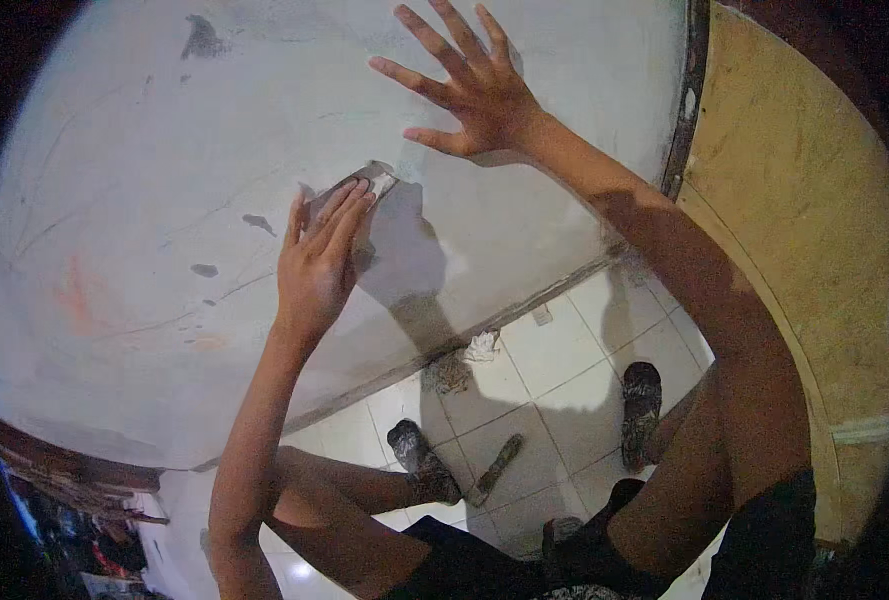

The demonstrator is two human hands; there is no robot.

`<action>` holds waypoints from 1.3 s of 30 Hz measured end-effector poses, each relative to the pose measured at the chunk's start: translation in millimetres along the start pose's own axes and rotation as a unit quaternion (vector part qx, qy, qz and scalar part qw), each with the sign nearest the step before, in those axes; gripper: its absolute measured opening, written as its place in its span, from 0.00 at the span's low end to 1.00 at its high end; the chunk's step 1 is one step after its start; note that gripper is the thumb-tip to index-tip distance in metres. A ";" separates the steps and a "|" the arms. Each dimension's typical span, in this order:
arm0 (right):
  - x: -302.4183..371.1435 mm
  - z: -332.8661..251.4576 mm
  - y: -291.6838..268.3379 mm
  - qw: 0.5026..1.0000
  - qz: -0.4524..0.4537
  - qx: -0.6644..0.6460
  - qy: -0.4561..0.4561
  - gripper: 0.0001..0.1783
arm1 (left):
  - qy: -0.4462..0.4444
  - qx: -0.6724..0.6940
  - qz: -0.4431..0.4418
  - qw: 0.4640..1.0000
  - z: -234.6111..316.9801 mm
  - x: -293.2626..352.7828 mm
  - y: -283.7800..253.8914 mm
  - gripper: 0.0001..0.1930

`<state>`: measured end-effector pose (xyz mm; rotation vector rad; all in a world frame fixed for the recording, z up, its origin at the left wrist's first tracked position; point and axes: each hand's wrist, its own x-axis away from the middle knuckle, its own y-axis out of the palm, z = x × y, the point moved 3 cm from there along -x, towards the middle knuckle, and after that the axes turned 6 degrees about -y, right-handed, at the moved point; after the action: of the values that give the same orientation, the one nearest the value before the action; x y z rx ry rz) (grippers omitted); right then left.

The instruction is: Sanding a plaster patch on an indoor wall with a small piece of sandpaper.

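Note:
My left hand [319, 250] presses a flat, grey, sheet-like piece [385, 186] against the pale painted wall [234, 110]. Its fingers lie together over the piece and hide most of it; a whitish edge shows beyond the fingertips, and I cannot make out its exact kind. Higher up and to the right, my right hand [474, 95] is spread against the same wall, fingers apart, holding nothing. Dark patches and thin cracks mark the wall around the left hand, with a faint orange stain farther left.
Below the wall lies a white tiled floor [554, 350] with a crumpled white lump [482, 347] by the wall's foot. A flat, dark-stained tool [496, 468] rests between my feet. At right stands a yellowish board [774, 180] beyond a dark strip. Cluttered items [84, 530] fill the lower left.

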<state>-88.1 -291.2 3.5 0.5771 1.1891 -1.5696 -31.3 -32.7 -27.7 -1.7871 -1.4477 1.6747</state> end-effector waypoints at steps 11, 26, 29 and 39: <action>1.5 1.3 0.9 1.000 0.020 -0.001 -0.019 0.48 | 0.043 0.003 -0.095 0.995 1.3 16.5 23.8 0.31; 2.4 -1.7 6.4 0.999 0.019 0.031 -0.017 0.48 | 0.038 0.022 -0.088 0.995 0.2 18.0 14.7 0.32; 6.3 1.5 5.7 0.999 0.014 0.034 -0.016 0.47 | 0.028 -0.008 -0.040 0.999 -7.2 9.1 0.5 0.26; 3.0 1.7 8.2 0.999 0.030 0.022 -0.019 0.47 | 0.043 0.023 -0.089 0.995 2.4 25.7 22.3 0.26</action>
<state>-81.3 -293.8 -1.5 0.6032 1.1012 -1.5513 -28.0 -23.3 -60.3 -1.6319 -1.4732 1.5122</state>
